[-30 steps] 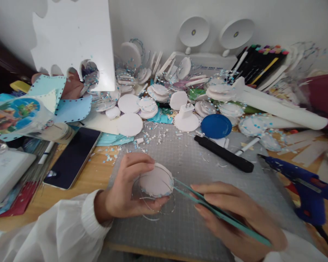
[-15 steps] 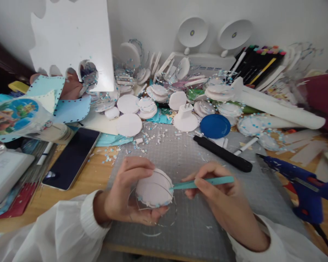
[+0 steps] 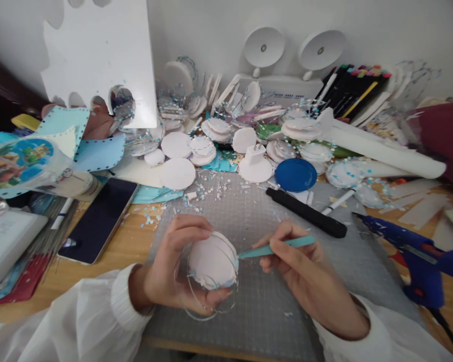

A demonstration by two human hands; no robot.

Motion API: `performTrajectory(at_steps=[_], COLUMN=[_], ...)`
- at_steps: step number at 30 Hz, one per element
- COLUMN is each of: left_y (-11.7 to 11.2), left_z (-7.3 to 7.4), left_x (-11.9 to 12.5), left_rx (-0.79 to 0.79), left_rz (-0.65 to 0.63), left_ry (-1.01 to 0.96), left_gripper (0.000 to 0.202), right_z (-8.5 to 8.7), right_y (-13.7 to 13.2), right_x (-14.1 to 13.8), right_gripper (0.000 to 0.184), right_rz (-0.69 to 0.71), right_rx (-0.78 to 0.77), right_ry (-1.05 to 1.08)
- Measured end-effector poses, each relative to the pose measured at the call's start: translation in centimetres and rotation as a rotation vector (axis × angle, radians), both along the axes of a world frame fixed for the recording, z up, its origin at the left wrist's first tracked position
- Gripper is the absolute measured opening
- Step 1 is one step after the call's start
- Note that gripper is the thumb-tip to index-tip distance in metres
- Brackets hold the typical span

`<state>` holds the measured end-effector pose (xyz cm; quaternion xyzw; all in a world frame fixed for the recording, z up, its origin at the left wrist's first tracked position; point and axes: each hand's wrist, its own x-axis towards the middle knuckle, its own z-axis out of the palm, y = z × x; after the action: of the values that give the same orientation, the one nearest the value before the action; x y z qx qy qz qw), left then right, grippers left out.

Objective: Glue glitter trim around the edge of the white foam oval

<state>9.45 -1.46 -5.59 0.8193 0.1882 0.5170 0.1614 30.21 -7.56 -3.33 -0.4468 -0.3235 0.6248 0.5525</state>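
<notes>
My left hand (image 3: 173, 266) grips a round white foam disc (image 3: 211, 261) set inside a clear plastic shell, held tilted just above the grey cutting mat (image 3: 256, 211). My right hand (image 3: 302, 271) pinches teal tweezers (image 3: 275, 247) like a pen. The tweezers' tip touches the disc's right edge. Both wrists wear white sleeves.
A blue glue gun (image 3: 415, 256) lies at the right. A black pen (image 3: 305, 212), a white marker (image 3: 337, 202) and a blue lid (image 3: 295, 174) lie beyond the hands. A dark phone (image 3: 98, 218) lies left. Several white discs (image 3: 177, 173) and a foam board (image 3: 101, 60) crowd the back.
My right hand turned from lying flat along the tweezers to a pen grip, raising their back end. The tip stayed at the disc's right edge. My left hand tilted the disc slightly.
</notes>
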Motion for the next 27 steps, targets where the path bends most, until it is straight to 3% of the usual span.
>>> performTrajectory(at_steps=[6, 13, 18, 21, 27], left_y=[-0.2, -0.1, -0.3, -0.3, -0.2], left_z=[-0.2, -0.6, -0.7, -0.6, -0.1], left_x=[-0.2, -0.5, -0.9, -0.8, -0.6], left_rx=[-0.076, -0.192, -0.365, -0.474, -0.593], left_rz=[0.006, -0.084, -0.117, -0.222, -0.429], left_ry=[0.041, 0.007, 0.057, 0.114, 0.244], left_gripper=[0.075, 0.080, 0.086, 0.084, 0.085], right_z=[-0.5, -0.1, -0.3, -1.0, -2.6], right_y=[-0.2, 0.3, 1.7, 2.4, 3.1], right_x=[-0.3, 0.5, 2.2, 2.8, 2.6], right_gripper=[0.016, 0.018, 0.020, 0.017, 0.022], right_rz=[0.045, 0.074, -0.117, -0.256, -0.298], right_rx=[0.065, 0.046, 0.060, 0.098, 0.170], right_ry=[0.015, -0.016, -0.081, -0.120, -0.273])
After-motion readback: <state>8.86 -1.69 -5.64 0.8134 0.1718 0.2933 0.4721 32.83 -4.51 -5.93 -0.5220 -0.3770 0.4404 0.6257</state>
